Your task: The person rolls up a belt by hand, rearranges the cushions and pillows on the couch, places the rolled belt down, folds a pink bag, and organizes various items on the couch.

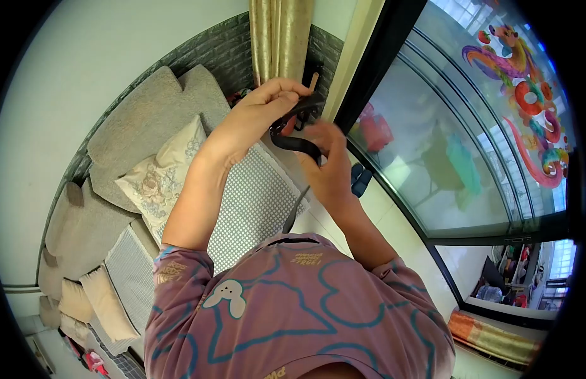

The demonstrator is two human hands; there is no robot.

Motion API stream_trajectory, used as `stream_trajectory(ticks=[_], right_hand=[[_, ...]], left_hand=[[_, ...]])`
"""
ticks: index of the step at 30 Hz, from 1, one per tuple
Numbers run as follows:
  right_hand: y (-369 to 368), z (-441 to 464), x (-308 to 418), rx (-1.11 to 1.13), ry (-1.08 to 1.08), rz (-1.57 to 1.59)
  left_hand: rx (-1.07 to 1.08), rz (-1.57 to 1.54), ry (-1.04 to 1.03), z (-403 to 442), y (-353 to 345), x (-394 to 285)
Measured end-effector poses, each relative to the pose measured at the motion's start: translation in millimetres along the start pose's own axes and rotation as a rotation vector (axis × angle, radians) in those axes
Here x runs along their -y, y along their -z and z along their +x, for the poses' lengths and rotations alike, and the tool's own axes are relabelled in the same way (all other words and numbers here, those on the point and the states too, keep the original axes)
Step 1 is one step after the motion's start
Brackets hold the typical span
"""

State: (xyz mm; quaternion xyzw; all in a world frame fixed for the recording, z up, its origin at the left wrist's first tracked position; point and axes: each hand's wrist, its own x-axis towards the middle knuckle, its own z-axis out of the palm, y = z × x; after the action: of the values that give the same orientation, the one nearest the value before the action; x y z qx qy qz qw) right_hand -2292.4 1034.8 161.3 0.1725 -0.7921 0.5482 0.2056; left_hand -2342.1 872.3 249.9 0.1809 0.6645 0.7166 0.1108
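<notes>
- Black, glossy, curved band (293,143) is up between my two hands, above the pale tiled floor (381,211) and the near end of the grey sofa (138,117).
- Left of centre, I have the left forearm angled up and inward; the left hand (268,107) bends at the wrist, its thumb and fingers pinched on the band's upper part.
- Right of it, I hold the right hand (331,164) lower, forearm slanting up and inward, the band's lower end against it. Its fingers are curled but blurred, so I cannot tell how firmly they grip.
- Far left, the sofa and its cream floral pillow (157,183) border my left forearm; a white-and-grey checked cover (245,205) spreads below the wrist.
- Between my forearms there is room above the cover and tiles, with a dark grey strip (295,211) hanging there; I cannot tell whether it joins the band.
- Beyond the hands, a gold curtain (279,44) marks the far edge.
- On the right, a black-framed glass door (432,151) bounds my sideways room.
</notes>
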Motion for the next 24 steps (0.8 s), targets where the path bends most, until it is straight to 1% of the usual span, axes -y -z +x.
stream_trajectory(ticks=[1,2,4,5,7,8,9,10,11,12,13,14,16,17,18,20,21,22,23,24], right_hand=[[3,3,7,-0.098,-0.031,0.064],[6,6,10,-0.092,-0.029,0.069],[12,11,12,-0.040,0.111,0.101],[15,10,9,-0.035,0.111,0.105],[20,6,2,0.098,0.319,-0.172],[20,1,-2,0.102,0.318,-0.170],[20,-5,-5,0.087,0.174,-0.056],[19,-10,-7,0.069,0.028,0.059],[19,-12,-5,0.070,0.021,0.063],[19,-13,-1,0.095,-0.185,0.320],[18,-13,3,0.117,-0.392,0.577],[17,-13,5,0.114,-0.400,0.579],[16,-13,6,0.334,-0.380,0.552],[15,-15,2,0.395,-0.407,0.454],[13,-16,0,0.396,-0.409,0.454],[8,-19,0,0.493,-0.442,0.451],[4,-21,2,0.496,-0.446,0.452],[-3,-24,5,0.436,-0.421,0.503],[-9,-26,7,0.375,-0.397,0.556],[-14,-28,7,0.378,-0.403,0.560]], left_hand=[[-0.001,0.060,0.023,1,0,1],[-0.003,0.120,0.047,1,0,2],[-0.003,0.149,0.072,-1,1,12],[0.006,0.175,0.097,-4,2,15],[-0.021,0.170,0.134,-17,-2,18],[-0.042,0.164,0.170,-25,-4,20],[0.005,0.028,0.061,-34,-1,26],[0.002,0.026,0.066,-42,0,32],[0.031,0.030,-0.053,-49,1,39],[0.063,0.035,-0.170,-56,2,46],[0.037,0.195,-0.200,-62,4,56],[0.040,0.194,-0.192,-66,1,60],[-0.104,0.295,-0.163,-71,-8,65],[-0.123,0.187,-0.179,-72,-10,67],[-0.123,0.187,-0.178,-74,-14,65],[-0.231,0.090,-0.146,-80,-30,60],[-0.318,0.034,-0.108,-80,-37,64],[-0.323,0.034,-0.104,-81,-41,67],[-0.413,0.024,-0.106,-82,-44,69],[-0.501,0.014,-0.107,-84,-46,72]])
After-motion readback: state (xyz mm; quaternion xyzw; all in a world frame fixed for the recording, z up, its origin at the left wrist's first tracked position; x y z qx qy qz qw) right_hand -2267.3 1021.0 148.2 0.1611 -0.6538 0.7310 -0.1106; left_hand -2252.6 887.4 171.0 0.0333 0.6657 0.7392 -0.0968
